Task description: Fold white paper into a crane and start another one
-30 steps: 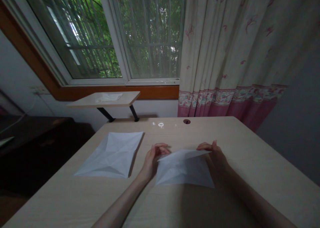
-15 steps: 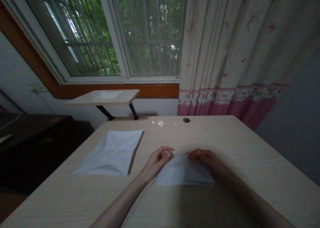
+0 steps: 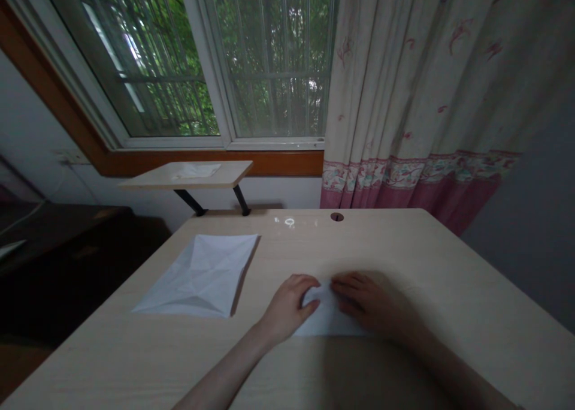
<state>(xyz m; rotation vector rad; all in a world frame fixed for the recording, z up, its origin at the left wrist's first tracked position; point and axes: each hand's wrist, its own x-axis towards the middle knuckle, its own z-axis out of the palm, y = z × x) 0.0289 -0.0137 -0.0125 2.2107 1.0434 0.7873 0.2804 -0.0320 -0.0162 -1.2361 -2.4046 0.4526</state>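
A folded sheet of white paper (image 3: 330,321) lies flat on the desk in front of me. My left hand (image 3: 290,305) rests over its left side, fingers curved and thumb spread apart from them. On the paper's right part lies my right hand (image 3: 366,302), its fingers stretched toward the middle and slightly blurred. Both hands cover the side edges of the paper, so those edges are hidden. Further left, apart from both hands, is a larger creased white sheet (image 3: 211,275) with its right edge lifted a little, casting a shadow.
The pale wooden desk (image 3: 269,368) has a round cable hole (image 3: 336,217) near its back edge. A small raised shelf (image 3: 211,179) on black legs holds a crumpled white piece (image 3: 200,170). Behind are a window (image 3: 278,62) and a floral curtain (image 3: 395,98).
Both hands have moved from the paper's far edge down onto its sides, toward me. The fingers, curled before, are now spread more. The creased sheet stays put.
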